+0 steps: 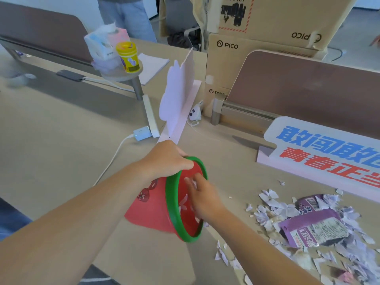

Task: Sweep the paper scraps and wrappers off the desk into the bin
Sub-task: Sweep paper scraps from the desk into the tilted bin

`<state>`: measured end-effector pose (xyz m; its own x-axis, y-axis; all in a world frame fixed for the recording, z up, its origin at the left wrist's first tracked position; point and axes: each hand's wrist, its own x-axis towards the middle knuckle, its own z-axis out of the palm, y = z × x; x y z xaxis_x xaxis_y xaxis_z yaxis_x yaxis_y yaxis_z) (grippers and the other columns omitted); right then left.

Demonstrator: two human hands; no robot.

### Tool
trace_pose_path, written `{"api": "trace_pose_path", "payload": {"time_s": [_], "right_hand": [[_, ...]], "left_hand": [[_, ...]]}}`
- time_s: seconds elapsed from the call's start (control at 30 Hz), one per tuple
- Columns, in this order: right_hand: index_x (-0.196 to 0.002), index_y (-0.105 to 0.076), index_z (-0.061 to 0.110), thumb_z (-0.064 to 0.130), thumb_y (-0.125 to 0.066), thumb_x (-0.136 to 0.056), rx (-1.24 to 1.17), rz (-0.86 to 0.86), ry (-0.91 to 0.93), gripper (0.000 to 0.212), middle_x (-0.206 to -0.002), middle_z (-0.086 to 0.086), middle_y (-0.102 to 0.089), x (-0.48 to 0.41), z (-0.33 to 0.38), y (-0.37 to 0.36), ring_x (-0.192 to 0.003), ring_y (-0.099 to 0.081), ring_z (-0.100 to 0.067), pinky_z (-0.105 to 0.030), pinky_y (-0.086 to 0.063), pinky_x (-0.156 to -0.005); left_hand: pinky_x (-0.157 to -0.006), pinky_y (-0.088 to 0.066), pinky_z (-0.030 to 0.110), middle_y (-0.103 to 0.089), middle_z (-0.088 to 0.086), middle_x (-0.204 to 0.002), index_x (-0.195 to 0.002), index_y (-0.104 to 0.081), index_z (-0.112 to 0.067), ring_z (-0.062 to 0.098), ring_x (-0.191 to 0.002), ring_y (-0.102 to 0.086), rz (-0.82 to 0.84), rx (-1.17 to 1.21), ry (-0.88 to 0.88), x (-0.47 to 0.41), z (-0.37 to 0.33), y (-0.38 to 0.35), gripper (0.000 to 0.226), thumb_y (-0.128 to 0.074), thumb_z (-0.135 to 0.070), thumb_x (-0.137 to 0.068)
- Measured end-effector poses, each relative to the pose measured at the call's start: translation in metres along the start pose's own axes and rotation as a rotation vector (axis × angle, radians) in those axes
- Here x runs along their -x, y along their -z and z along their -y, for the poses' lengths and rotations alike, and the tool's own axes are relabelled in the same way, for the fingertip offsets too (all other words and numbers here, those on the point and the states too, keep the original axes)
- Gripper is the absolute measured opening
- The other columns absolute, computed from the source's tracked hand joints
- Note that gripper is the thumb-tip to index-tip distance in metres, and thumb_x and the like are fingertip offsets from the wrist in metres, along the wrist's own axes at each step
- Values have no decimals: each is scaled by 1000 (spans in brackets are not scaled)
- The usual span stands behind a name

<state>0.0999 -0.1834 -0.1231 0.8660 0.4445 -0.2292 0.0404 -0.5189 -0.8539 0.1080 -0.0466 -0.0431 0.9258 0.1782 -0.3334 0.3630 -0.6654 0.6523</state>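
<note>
Tipping bin (162, 210) sideways, left hand (164, 159) clamped its rim; right hand (202, 197), fingers loose (empty?), reached inside; scraps (273, 212) lay rightward on bench (61, 145).

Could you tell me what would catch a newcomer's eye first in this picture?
The red bin with its green rim, tipped on its side mid-desk, left hand gripping the rim and right hand at its mouth. To its right lies a heap of paper scraps and purple wrappers.

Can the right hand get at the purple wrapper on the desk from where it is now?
Probably yes. The right hand is at the mouth of the bin, and only loose paper scraps lie between it and the purple wrapper.
</note>
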Motion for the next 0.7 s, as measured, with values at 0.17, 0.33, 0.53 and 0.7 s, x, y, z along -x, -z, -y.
{"api": "trace_pose_path", "payload": {"time_s": [0.17,0.33,0.53,0.7], "right_hand": [[-97,-58,10,33,-54,-89,72,171,111,24,-98,-14,-50,5,5,-23,-100,-48,-29,-41,-41,-91],[-111,-65,16,21,-51,-93,-187,94,138,23,-110,5,-58,25,12,-16,-97,-52,-5,-20,-37,-92],[-106,-64,18,15,-45,-90,112,-301,-141,25,-109,1,-62,42,-50,8,-100,-57,-17,-25,-40,-80],[-126,-49,19,37,-23,-91,791,111,126,47,-127,-4,-61,60,-105,-25,-114,-60,-24,-40,-43,-98]], "left_hand": [[-54,-26,28,-35,7,-59,-61,-55,-4,14,-56,-30,-35,11,-11,18,12,10,27,-58,-30,-58],[-52,-32,21,-48,4,-60,-77,-66,-22,8,-49,-34,-48,-22,-2,32,29,14,22,-57,-34,-60],[-55,-33,23,-51,1,-61,-73,-68,-14,9,-56,-41,-99,-70,14,44,50,15,26,-58,-35,-61],[-58,-32,29,-48,4,-59,-81,-71,6,13,-57,-38,-133,-55,-3,46,50,9,45,-57,-31,-61]]}}
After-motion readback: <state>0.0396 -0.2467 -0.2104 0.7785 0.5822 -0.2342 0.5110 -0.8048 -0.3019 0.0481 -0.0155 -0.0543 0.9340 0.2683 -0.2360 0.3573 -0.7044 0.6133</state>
